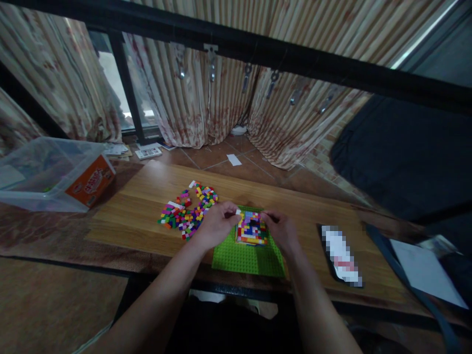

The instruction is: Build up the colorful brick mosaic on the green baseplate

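Observation:
A green studded baseplate [243, 258] lies on a wooden board [132, 216]. On its far half stands a small block of many-coloured bricks [252, 229]. My left hand [216, 227] is curled at the block's left edge, pinching a small white brick [238, 212] at its top left corner. My right hand [282, 231] rests curled against the block's right side, fingertips touching its top right corner. A heap of loose coloured bricks [188, 211] lies just left of my left hand.
A clear plastic bin [44, 169] with an orange box [90, 181] stands at the far left. A dark flat object with a blurred face [341, 255] lies right of the baseplate, papers [424, 270] beyond it. Curtains [221, 98] and tiled floor are behind.

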